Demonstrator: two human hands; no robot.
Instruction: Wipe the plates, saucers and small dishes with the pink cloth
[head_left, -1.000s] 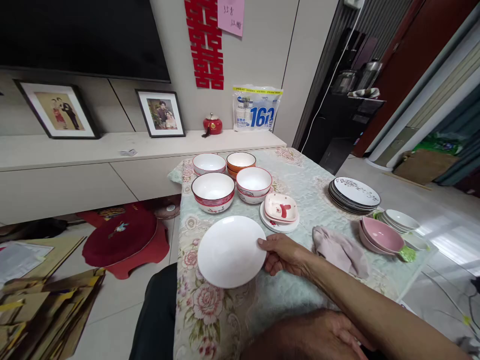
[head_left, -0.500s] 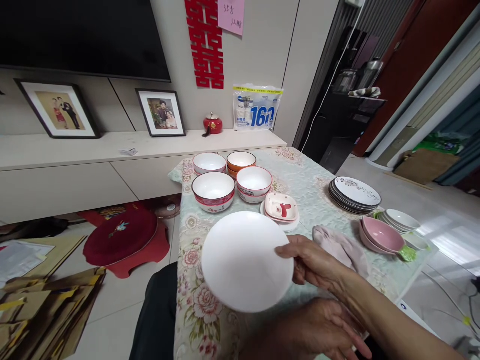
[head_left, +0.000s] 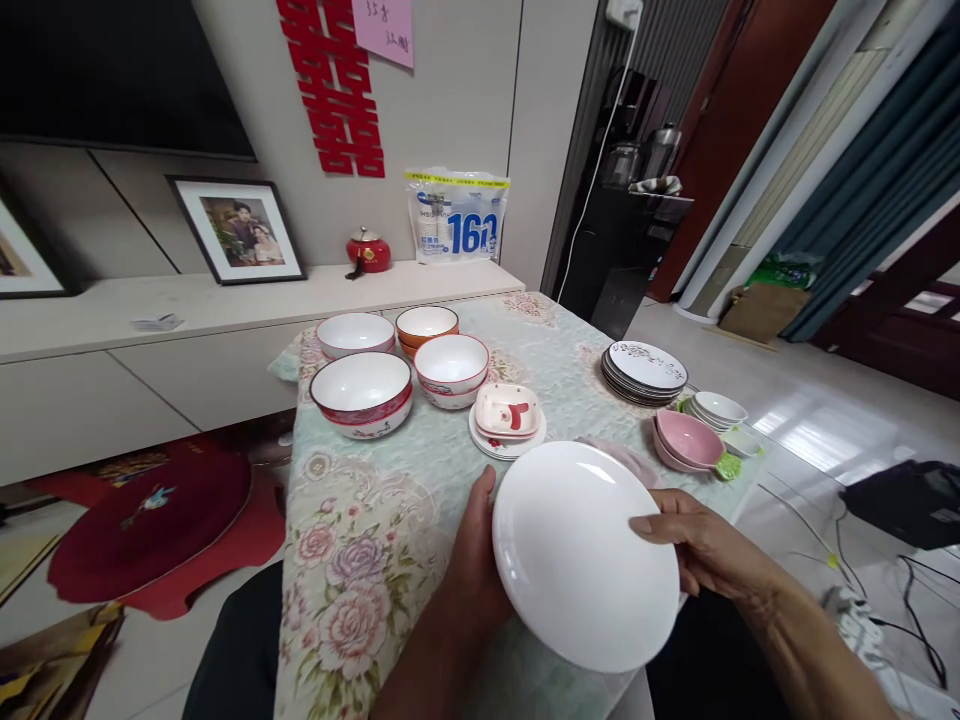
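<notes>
A plain white plate [head_left: 585,560] is held tilted over the near part of the table, its smooth face toward me. My right hand [head_left: 694,540] pinches the plate's right rim, thumb on the face and fingers behind. At the left rim is my left hand [head_left: 480,560], its thumb pointing up along the edge and its other fingers hidden behind the plate. Just beyond lie small square dishes with a red pattern [head_left: 508,410] on round white plates [head_left: 487,445]. A pale pinkish cloth [head_left: 626,458] is partly covered by the plate.
Stacked bowls [head_left: 361,390] stand at the table's back left. Dark-rimmed plates [head_left: 645,372], pink bowls [head_left: 688,440] and small white bowls [head_left: 718,408] are on the right. A red stool [head_left: 161,520] is left of the flowered tablecloth [head_left: 352,560].
The plate has shifted right in the view and tilted. My left hand has come from below my right forearm to the plate's left rim. The view has turned right.
</notes>
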